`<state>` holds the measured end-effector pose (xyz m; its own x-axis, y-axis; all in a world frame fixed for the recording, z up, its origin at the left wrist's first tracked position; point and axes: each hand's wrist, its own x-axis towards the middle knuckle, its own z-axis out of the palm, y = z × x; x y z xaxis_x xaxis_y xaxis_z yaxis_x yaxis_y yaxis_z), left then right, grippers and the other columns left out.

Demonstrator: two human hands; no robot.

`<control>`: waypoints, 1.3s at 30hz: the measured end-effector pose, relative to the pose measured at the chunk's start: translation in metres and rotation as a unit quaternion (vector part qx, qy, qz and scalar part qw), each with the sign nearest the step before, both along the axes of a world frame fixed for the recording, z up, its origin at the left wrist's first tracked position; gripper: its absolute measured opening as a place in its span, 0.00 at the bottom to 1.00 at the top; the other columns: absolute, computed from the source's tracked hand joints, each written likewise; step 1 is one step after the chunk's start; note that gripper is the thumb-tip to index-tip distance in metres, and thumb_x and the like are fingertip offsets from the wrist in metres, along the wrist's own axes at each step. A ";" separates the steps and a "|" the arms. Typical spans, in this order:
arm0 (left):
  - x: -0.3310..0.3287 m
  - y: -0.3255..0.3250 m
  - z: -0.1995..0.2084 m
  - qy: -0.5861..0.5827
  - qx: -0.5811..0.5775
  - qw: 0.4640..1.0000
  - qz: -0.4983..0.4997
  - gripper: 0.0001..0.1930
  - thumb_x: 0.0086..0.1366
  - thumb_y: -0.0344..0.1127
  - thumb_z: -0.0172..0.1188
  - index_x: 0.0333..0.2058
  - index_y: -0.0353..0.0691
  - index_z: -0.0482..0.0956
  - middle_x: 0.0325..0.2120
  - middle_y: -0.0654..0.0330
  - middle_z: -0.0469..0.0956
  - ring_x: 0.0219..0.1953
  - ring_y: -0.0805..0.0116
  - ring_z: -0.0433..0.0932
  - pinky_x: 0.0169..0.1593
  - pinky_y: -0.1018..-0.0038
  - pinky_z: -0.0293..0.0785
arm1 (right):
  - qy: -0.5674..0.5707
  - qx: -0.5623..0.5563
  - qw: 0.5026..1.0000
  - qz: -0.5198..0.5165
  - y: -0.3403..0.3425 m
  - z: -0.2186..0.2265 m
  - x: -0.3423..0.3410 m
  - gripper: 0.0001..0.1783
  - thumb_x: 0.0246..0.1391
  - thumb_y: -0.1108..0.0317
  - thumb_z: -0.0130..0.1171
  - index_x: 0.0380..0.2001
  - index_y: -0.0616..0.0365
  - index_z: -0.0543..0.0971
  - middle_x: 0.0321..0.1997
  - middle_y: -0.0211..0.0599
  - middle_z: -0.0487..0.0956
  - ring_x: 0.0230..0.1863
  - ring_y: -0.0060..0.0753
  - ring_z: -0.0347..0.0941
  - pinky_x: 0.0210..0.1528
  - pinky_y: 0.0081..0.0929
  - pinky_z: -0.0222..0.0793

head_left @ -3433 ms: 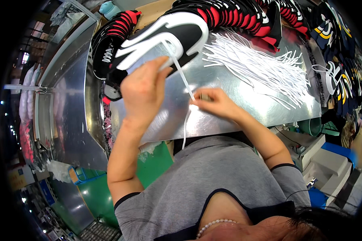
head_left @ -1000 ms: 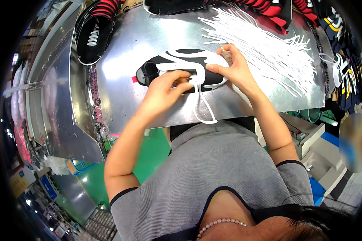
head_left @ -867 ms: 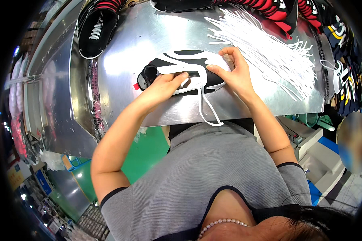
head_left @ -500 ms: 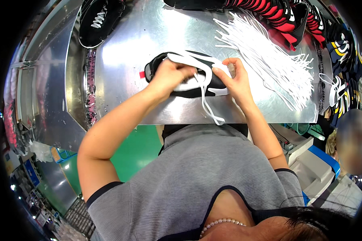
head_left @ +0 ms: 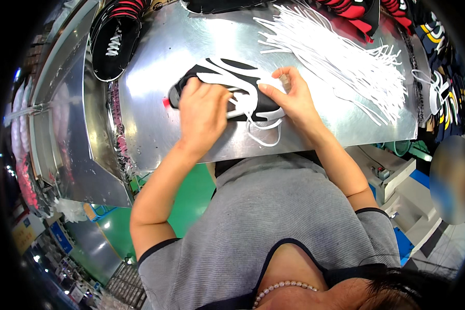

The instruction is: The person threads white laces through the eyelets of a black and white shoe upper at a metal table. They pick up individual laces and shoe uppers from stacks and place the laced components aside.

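Observation:
A black and white shoe upper with a small red tab lies sideways on the metal table in front of me. My left hand is over its left half, fingers curled and pinched on a white shoelace; the fingertips are partly hidden. The lace comes out of the shoe's middle and hangs in a loop off the near side. My right hand grips the right end of the upper, thumb on top and fingers bent on the far side.
A thick bundle of loose white laces spreads across the table at right. At the far left sits a black laced shoe upper. Red and black uppers line the far right edge, with dark yellow-striped ones beyond.
My left hand has turned and drawn back leftward over the upper. The lace's hanging tail has become a loop. My right hand keeps its grip. The view has shifted slightly.

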<state>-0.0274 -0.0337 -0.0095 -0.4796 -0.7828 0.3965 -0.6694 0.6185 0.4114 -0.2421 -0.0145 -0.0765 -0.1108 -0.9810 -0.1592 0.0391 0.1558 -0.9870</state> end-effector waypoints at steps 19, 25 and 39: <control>0.028 0.008 0.061 0.048 0.031 0.998 0.033 0.03 0.63 0.30 0.61 0.32 0.39 0.81 0.46 0.56 0.78 0.48 0.61 0.74 0.53 0.68 0.69 | 0.402 -0.110 0.908 0.050 -0.012 0.020 -0.046 0.26 0.51 0.45 0.66 0.42 0.55 0.78 0.35 0.36 0.81 0.35 0.36 0.79 0.37 0.31 0.72; -0.011 -0.029 0.050 0.100 0.009 0.994 0.041 0.02 0.61 0.28 0.64 0.31 0.37 0.82 0.49 0.54 0.77 0.50 0.60 0.72 0.52 0.69 0.68 | 0.288 -0.147 0.946 0.024 -0.008 0.044 -0.056 0.17 0.51 0.62 0.68 0.43 0.56 0.81 0.31 0.28 0.75 0.30 0.25 0.73 0.33 0.22 0.69; -0.005 -0.025 0.002 0.012 0.462 0.884 0.067 0.18 0.69 0.47 0.57 0.40 0.35 0.80 0.34 0.59 0.79 0.36 0.66 0.77 0.44 0.65 0.73 | -0.168 0.040 0.983 0.067 -0.009 0.028 -0.006 0.08 0.59 0.69 0.60 0.41 0.57 0.77 0.30 0.26 0.80 0.22 0.09 0.59 0.23 0.11 0.52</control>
